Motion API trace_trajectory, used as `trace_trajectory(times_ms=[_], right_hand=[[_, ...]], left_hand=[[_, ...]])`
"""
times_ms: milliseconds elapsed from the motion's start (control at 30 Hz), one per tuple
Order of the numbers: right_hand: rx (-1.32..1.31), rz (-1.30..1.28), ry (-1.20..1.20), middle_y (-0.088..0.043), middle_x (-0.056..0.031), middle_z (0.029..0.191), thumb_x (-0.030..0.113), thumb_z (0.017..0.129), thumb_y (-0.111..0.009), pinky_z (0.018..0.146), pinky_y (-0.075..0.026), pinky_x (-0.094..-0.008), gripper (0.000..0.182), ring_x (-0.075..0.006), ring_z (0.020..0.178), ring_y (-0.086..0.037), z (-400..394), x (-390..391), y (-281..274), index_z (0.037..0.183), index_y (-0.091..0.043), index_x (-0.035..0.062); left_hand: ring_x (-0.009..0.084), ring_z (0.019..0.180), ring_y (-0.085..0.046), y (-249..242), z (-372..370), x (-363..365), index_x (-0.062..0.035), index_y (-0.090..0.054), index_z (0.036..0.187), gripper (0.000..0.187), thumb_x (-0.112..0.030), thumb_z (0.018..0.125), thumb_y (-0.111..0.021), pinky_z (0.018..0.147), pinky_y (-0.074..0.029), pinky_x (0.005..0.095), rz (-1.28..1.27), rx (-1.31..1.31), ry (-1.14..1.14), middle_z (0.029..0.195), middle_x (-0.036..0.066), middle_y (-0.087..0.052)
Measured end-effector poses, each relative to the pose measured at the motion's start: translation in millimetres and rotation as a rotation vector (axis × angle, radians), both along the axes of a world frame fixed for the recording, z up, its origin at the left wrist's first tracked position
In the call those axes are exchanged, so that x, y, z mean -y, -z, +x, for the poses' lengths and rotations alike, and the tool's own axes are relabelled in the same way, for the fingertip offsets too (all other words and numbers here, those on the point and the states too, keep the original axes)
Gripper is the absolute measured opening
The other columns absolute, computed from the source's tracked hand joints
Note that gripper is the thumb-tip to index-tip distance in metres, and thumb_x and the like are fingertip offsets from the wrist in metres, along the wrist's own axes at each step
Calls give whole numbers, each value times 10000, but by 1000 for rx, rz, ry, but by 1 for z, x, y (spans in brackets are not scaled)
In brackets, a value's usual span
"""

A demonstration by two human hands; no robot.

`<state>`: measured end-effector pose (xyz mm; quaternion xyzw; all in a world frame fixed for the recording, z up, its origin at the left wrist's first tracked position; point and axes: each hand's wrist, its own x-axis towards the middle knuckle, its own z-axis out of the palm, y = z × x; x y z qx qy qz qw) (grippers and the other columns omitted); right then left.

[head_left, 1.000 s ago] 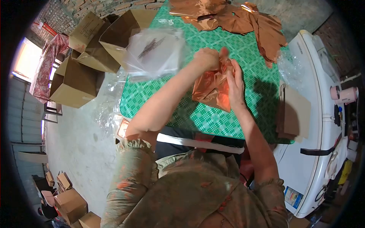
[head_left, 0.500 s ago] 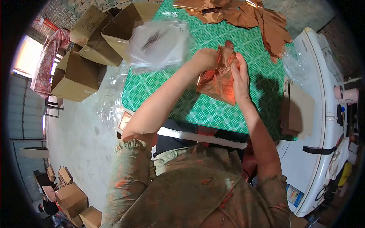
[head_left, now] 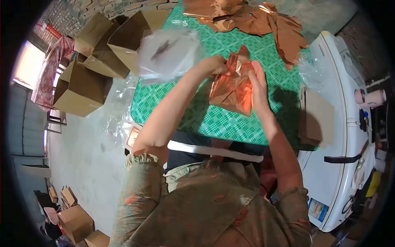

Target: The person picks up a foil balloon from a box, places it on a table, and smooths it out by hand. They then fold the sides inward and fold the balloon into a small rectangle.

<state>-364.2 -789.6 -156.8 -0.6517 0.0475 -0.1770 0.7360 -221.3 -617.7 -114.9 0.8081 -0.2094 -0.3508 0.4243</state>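
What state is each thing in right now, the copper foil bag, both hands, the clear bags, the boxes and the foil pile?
Copper foil bag: crumpled, held up off the green checked table.
Left hand: closed on the bag's top left.
Right hand: gripping the bag's right edge.
Clear plastic bags: stacked at the table's left edge.
Cardboard boxes: open, on the floor.
Foil pile: loose and crumpled at the table's far end.

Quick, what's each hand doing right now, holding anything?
Left hand: closed on the top edge of the copper foil bag.
Right hand: closed on the same copper foil bag, gripping its right side.
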Motion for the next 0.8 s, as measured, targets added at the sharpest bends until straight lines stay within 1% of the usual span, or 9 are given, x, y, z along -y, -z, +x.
trace_trajectory(times_ms=[200, 267, 333, 367, 467, 500, 600, 667, 800], right_hand=[[140, -161, 112, -223, -199, 1742, 140, 1035, -675, 1327, -140, -419, 801, -283, 1637, -171, -11, 25, -42, 1668, -208, -16], [127, -195, 115, -270, -210, 1718, 121, 968, -730, 1322, -170, -437, 841, -294, 1608, -254, -21, 27, -61, 1650, -252, 4], [70, -204, 73, -308, -211, 1700, 74, 955, -723, 1313, -211, -435, 833, -292, 1589, -300, -33, 28, -71, 1645, -261, 5], [152, -193, -31, -478, -189, 1596, 11, 930, -704, 1264, -330, -426, 730, -281, 1500, -454, -38, 32, -70, 1589, -389, 20], [82, -487, 67, -637, -126, 1439, -31, 884, -703, 1183, -435, -414, 599, -266, 1363, -592, -70, 35, -62, 1460, -550, 24], [217, -562, 26, -695, -114, 1343, -23, 808, -755, 1141, -477, -432, 515, -304, 1282, -653, -93, 35, -64, 1312, -661, 20], [268, -1148, 10, -698, -129, 1306, -47, 745, -752, 1124, -480, -454, 514, -341, 1275, -644, -132, 23, -43, 1252, -698, 21], [284, -1217, -37, -685, -147, 1300, -61, 750, -730, 1113, -480, -470, 494, -362, 1291, -620, -152, 14, -22, 1238, -705, 12], [273, -1290, -49, -661, -159, 1315, -92, 793, -664, 1103, -473, -477, 458, -367, 1335, -577, -168, 9, -10, 1244, -696, -17]], left_hand=[[126, 722, -596, -31, -19, -10, -24, -738, 950, 197, -199, 916, -821, 630, -470, 325, -277, 26, -67, 820, -11, -673], [111, 742, -616, -39, -25, -14, -14, -768, 991, 153, -159, 944, -778, 696, -498, 319, -475, 107, -10, 847, -26, -714], [195, 852, -642, -70, -52, -23, -56, -734, 942, 71, -112, 923, -772, 781, -510, 353, -425, 421, 17, 914, 29, -699], [209, 883, -638, -72, -63, -27, -61, -722, 949, 76, -88, 903, -776, 789, -515, 362, -439, 650, 50, 968, 47, -684], [277, 1018, -623, -65, -107, -48, -73, -708, 994, 200, -27, 805, -752, 871, -508, 423, -446, 1101, 184, 1122, 85, -649], [305, 1070, -616, -61, -122, -56, -76, -706, 1014, 258, -9, 766, -739, 909, -503, 449, -443, 1209, 238, 1172, 95, -638], [328, 1097, -604, -10, -159, -73, -77, -665, 1015, 313, -64, 708, -728, 884, -490, 459, -465, 1283, 252, 1187, 85, -637], [353, 1201, -587, 24, -179, -87, -64, -667, 1141, 436, -48, 710, -730, 993, -477, 482, -342, 1153, 319, 1273, 113, -618], [393, 1372, -527, 12, -205, -102, -52, -643, 1285, 556, -65, 735, -718, 1104, -446, 501, -299, 996, 349, 1399, 157, -580]])
